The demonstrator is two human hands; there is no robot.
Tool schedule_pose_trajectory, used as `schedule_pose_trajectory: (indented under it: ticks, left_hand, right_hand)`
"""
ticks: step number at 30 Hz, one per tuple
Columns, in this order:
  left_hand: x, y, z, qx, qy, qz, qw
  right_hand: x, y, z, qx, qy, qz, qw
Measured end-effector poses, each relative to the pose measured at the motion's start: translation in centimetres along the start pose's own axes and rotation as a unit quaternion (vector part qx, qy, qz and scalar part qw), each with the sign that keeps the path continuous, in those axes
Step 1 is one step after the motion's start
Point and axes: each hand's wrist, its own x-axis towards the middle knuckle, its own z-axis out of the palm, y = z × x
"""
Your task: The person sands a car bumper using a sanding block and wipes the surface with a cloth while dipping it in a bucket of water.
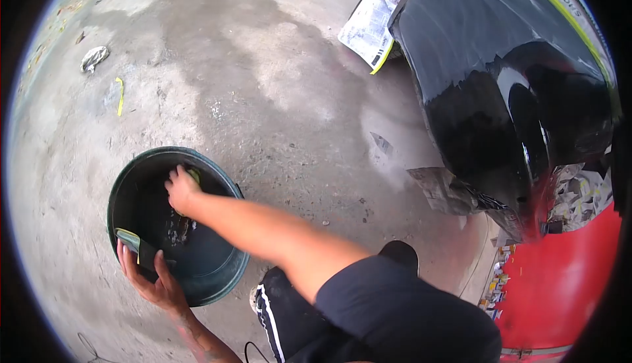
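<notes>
A round dark green bucket (220, 286) stands on the concrete with some dark water inside. My right hand (181, 190) reaches down into it, fingers closed round a yellowish-green thing (193, 174) that looks like a sponge; most of it is hidden. Water drips or splashes just beneath that hand. At the bucket's near left rim, my left hand (150, 282) grips a bent dark sheet (146, 252), which looks like sandpaper, between thumb and fingers. The sheet leans over the inner wall.
A glossy black car panel (461, 99), wet in places, rises at the right, edged with masking newspaper (375, 27). Below it is a red panel (553, 284) with several small containers beside it. Crumpled foil-like litter (94, 58) and a yellow strip (120, 96) lie on the floor.
</notes>
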Motion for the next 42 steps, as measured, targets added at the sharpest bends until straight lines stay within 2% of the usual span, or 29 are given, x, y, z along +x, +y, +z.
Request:
schedule_pose_trajectory:
  ticks: [2,4,7,8,10,11,12,14,15,19,20,22,24,25,26,28,29,32,33,35,37,39,41,42]
  left_hand:
    - [-0.2,-0.4,-0.3,-0.008,-0.025,-0.023,0.999]
    - [-0.4,-0.1,-0.3,-0.026,-0.037,-0.074,0.996]
    - [-0.4,0.4,0.3,-0.061,-0.057,-0.177,0.981]
    - [-0.2,0.5,0.4,-0.042,-0.075,-0.166,0.982]
    - [0.4,0.5,0.3,0.001,-0.096,-0.141,0.985]
    - [0.6,0.5,0.5,0.001,-0.103,-0.125,0.987]
    - [0.6,-0.1,0.5,0.024,-0.115,-0.092,0.989]
    - [0.6,-1.3,0.6,0.070,-0.131,-0.021,0.989]
    - [0.7,-0.6,0.6,0.109,-0.151,-0.025,0.982]
    - [1.0,-1.2,1.5,-0.060,-0.170,-0.068,0.981]
    - [0.9,-1.3,1.5,-0.058,-0.173,-0.098,0.978]
    - [2.1,-0.2,3.1,-0.156,-0.178,-0.205,0.950]
    - [2.7,-0.8,7.3,-0.224,-0.149,-0.134,0.954]
    - [3.5,0.6,9.0,-0.259,-0.165,-0.160,0.938]
    - [4.2,1.8,10.2,-0.290,-0.182,-0.188,0.921]
    - [6.5,5.7,10.5,-0.369,-0.202,-0.235,0.876]
    - [7.4,6.8,10.5,-0.399,-0.219,-0.218,0.863]
    - [8.4,7.6,11.2,-0.436,-0.245,-0.156,0.852]
    - [8.6,7.8,11.2,-0.435,-0.244,-0.133,0.857]
    - [8.7,7.0,11.6,-0.428,-0.217,-0.081,0.874]
    - [8.9,6.5,10.4,-0.365,-0.188,-0.100,0.907]
    - [9.5,7.7,9.1,-0.296,-0.143,-0.103,0.939]
    - [10.2,6.6,7.9,-0.310,-0.119,-0.103,0.937]
    - [10.9,6.4,7.5,-0.301,-0.097,-0.091,0.944]
  right_hand:
    - [1.6,-2.6,2.1,0.062,-0.090,0.079,0.991]
    - [4.1,-5.8,8.8,0.155,-0.115,0.195,0.962]
    - [2.8,-5.4,10.1,0.234,-0.285,0.097,0.924]
    - [2.3,-4.7,10.3,0.267,-0.338,0.069,0.900]
    - [-4.2,-1.3,0.9,0.274,-0.329,-0.013,0.904]
    - [-5.7,-0.2,-1.2,0.321,-0.261,-0.060,0.909]
    - [-7.1,0.2,-2.0,0.421,-0.201,-0.016,0.884]
    - [-9.6,1.0,-3.2,0.538,-0.063,0.028,0.840]
    - [-10.6,1.4,-4.1,0.564,-0.027,0.039,0.825]
    - [-13.9,1.2,-5.9,0.624,0.163,0.112,0.756]
    - [-14.3,0.6,-5.7,0.628,0.217,0.134,0.736]
    - [-14.8,-0.8,-4.1,0.631,0.335,0.154,0.683]
    - [-14.4,-2.0,-1.9,0.649,0.383,0.207,0.624]
    - [-15.4,-2.3,-2.4,0.634,0.396,0.226,0.625]
    - [-15.9,-1.7,-2.8,0.663,0.383,0.191,0.615]
    - [-16.6,-0.7,-2.6,0.706,0.373,0.220,0.560]
    - [-16.5,0.0,-2.2,0.744,0.399,0.185,0.504]
    - [-17.4,0.3,-2.3,0.814,0.400,0.151,0.393]
    - [-17.3,0.2,-2.2,0.816,0.406,0.147,0.384]
    - [-16.9,-0.1,-2.4,0.749,0.415,0.186,0.482]
    - [-16.2,-0.9,-2.7,0.667,0.430,0.214,0.570]
    - [-16.3,-1.9,-3.4,0.675,0.376,0.191,0.605]
    - [-17.4,-2.0,-4.0,0.671,0.340,0.155,0.641]
    - [-17.1,-1.7,-3.9,0.674,0.355,0.153,0.629]
